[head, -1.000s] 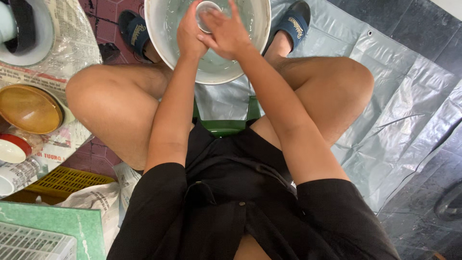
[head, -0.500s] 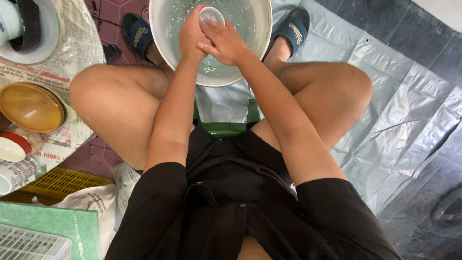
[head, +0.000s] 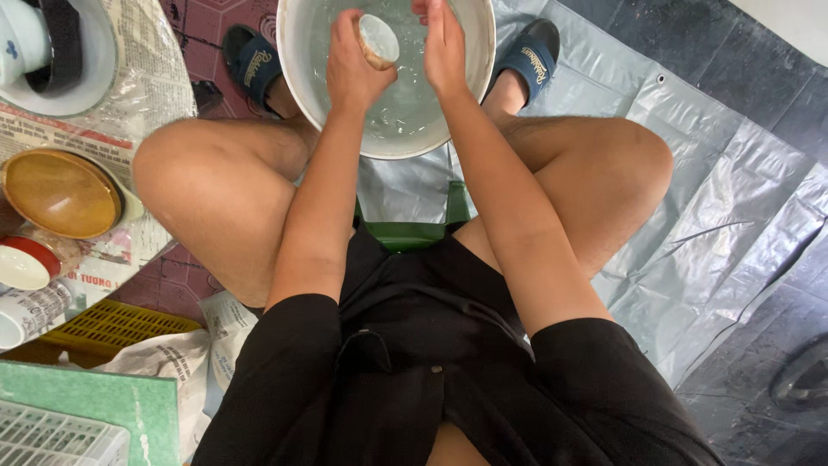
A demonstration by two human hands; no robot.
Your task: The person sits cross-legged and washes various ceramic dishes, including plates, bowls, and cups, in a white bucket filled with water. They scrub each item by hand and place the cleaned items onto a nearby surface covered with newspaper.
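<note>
Two hands are over the white basin (head: 297,95) between my feet, and only one of them is carrying anything: my left hand (head: 352,71) is curled shut around a small round cup (head: 378,40), fingers wrapped about its side and its pale, shiny bottom tipped up toward me, held just above the water (head: 405,108). My right hand (head: 444,47) is flat and open beside it, fingers straight and together, the palm facing the cup and very near it; I cannot tell whether it actually touches. The cup looks wet and smooth, so I judge the likeliest slip is right here: if my left grip loosens while the right palm rubs or pushes against it, the cup could squirt out sideways and knock the rim of the basin, or drop into the water and splash over the grey plastic sheet (head: 716,216) and my blue sandals (head: 528,53). The basin sits close between my knees, so a jolt from either leg could also tip water out. Off to my left, on the newspaper (head: 151,86), a brown bowl (head: 60,192) and a red-rimmed bowl (head: 24,263) sit near my knee, well apart from the basin; a careless elbow swing would be what reaches them
</note>
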